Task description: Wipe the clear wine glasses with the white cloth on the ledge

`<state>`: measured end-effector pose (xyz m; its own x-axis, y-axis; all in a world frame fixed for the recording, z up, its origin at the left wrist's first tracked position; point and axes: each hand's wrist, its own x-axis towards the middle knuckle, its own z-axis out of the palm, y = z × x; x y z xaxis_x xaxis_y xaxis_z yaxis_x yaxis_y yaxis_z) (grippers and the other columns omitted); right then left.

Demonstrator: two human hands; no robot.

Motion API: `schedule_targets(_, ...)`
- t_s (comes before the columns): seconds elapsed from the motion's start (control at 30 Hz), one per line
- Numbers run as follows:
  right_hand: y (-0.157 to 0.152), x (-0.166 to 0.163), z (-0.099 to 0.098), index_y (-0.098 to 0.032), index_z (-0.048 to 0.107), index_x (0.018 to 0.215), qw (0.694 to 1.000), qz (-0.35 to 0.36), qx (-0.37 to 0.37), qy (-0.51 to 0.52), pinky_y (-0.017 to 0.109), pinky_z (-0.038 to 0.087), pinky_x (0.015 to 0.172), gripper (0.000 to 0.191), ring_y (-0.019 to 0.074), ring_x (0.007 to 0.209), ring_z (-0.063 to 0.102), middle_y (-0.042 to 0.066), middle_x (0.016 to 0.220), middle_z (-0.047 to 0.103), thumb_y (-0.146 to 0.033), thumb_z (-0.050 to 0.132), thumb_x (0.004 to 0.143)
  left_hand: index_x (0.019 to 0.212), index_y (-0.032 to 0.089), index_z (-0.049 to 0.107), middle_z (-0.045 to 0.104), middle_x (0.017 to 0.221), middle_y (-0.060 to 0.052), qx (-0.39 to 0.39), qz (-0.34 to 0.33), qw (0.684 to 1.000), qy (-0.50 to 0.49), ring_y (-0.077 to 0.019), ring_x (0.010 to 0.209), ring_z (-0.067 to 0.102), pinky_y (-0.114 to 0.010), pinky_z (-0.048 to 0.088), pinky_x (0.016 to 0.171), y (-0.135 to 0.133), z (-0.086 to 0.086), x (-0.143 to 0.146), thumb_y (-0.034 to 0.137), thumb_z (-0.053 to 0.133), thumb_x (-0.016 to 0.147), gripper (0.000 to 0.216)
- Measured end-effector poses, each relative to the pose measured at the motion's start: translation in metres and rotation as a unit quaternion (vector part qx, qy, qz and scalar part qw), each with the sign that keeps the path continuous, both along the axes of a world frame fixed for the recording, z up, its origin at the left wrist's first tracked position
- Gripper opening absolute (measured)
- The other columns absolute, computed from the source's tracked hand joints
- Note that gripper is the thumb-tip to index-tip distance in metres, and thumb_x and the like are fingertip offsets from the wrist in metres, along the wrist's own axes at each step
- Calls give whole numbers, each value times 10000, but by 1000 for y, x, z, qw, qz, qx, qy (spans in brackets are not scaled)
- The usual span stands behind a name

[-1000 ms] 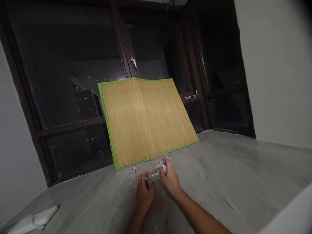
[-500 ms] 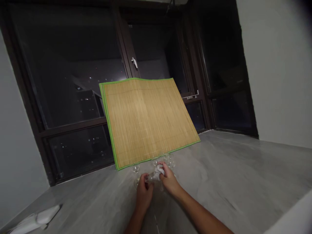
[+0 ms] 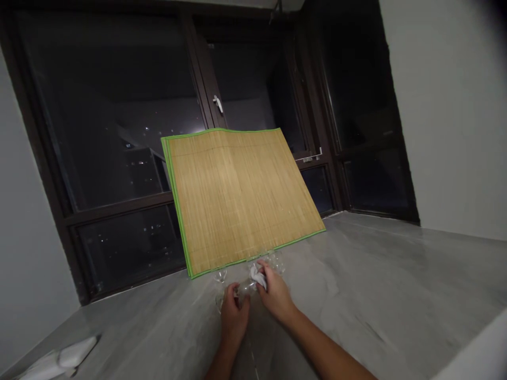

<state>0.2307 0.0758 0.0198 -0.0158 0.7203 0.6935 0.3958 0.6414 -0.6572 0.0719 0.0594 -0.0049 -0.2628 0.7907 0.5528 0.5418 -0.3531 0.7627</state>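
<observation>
My left hand (image 3: 234, 311) is closed around a small clear glass (image 3: 247, 287) tilted toward the right. My right hand (image 3: 275, 293) pinches a crumpled white cloth (image 3: 257, 276) against that glass's right end. Whether the cloth reaches inside the glass, I cannot tell. Just beyond my hands a clear stemmed glass (image 3: 221, 274) stands on the grey surface. More clear glasses (image 3: 278, 262) sit behind my right hand, partly hidden by it. Another clear rim (image 3: 218, 302) shows beside my left fingers; its full shape is covered.
A bamboo mat (image 3: 245, 195) with green edging leans upright against the dark window behind the glasses. The grey marbled surface (image 3: 348, 285) spreads around my hands. A white bundled item (image 3: 65, 358) lies at the lower left. Walls stand at both sides.
The white cloth has shifted slightly and turned at the glass with my right fingers. My left hand keeps its hold, nearly in the same place.
</observation>
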Motion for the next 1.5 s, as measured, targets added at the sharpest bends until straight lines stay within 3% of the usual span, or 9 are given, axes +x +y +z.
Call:
schedule_targets(0.2, 2, -1, 0, -191, 517, 1288, 989, 100, -59, 89, 324, 509, 800, 394, 203, 864, 666, 40, 961, 712, -323, 447, 923, 1072, 187, 603, 649, 836, -19, 1, 17, 1000, -4, -169, 638, 552, -303, 444, 660, -3, 3, -1, 424, 586, 764, 389)
schedule_targets(0.37, 4, -3, -4, -178, 537, 1273, 997, 36, -48, 47, 332, 515, 809, 432, 213, 872, 659, 45, 943, 686, -241, 492, 848, 1006, 200, 634, 652, 819, -3, 8, -23, 1000, -3, -171, 657, 557, -298, 447, 673, -4, 4, 0, 374, 613, 725, 332)
schedule_targets(0.6, 4, -3, -3, -200, 485, 1340, 999, -39, 21, 20, 381, 471, 994, 640, 234, 1134, 590, 106, 1244, 614, -85, 507, 711, 1020, 194, 626, 656, 857, -11, 21, -10, 1000, 11, -154, 626, 523, -282, 419, 637, -5, 2, -2, 329, 631, 683, 364)
schedule_targets(0.67, 4, -3, -3, -202, 502, 1323, 998, -45, 35, 7, 371, 478, 972, 667, 229, 1108, 597, 99, 1199, 634, -46, 488, 674, 1032, 200, 623, 636, 807, 9, 19, -8, 1000, 6, -146, 594, 503, -275, 407, 612, -4, 2, -2, 330, 628, 675, 380)
schedule_targets(0.77, 4, -3, -4, -201, 515, 1303, 999, -43, 10, -2, 305, 505, 796, 644, 199, 869, 643, 42, 950, 677, -45, 485, 679, 1064, 201, 610, 583, 721, 34, 17, -20, 1000, 0, -151, 584, 503, -273, 400, 595, -4, 2, -1, 351, 622, 686, 407)
schedule_targets(0.83, 3, -3, -4, -208, 516, 1299, 999, -31, -13, -1, 271, 484, 719, 615, 181, 768, 639, 2, 838, 667, -69, 502, 700, 1081, 199, 598, 595, 757, 22, 19, -29, 999, -5, -156, 610, 524, -276, 409, 601, -5, 3, 0, 341, 619, 679, 427)
schedule_targets(1.03, -8, -5, 4, -202, 517, 1322, 997, 45, -59, 14, 264, 458, 657, 536, 177, 705, 648, 2, 827, 716, -161, 482, 789, 1096, 209, 567, 628, 876, -5, 12, -37, 999, -14, -155, 651, 545, -281, 430, 614, -4, 4, -2, 290, 598, 665, 440)
schedule_targets(1.3, -9, -12, 1, -181, 423, 1424, 979, 181, -69, 64, 277, 493, 722, 569, 173, 771, 659, -1, 873, 720, -251, 500, 864, 1089, 199, 523, 621, 884, -13, 23, -43, 999, -18, -169, 697, 580, -277, 426, 614, -4, 6, -2, 335, 585, 741, 379)
schedule_targets(1.5, 0, -9, -2, -184, 588, 1290, 983, 158, -49, 83, 355, 502, 895, 437, 214, 976, 658, 78, 1033, 721, -395, 403, 956, 1093, 199, 539, 606, 819, 12, 34, -44, 998, 13, -146, 599, 525, -274, 414, 587, -7, 5, -3, 292, 592, 727, 381)
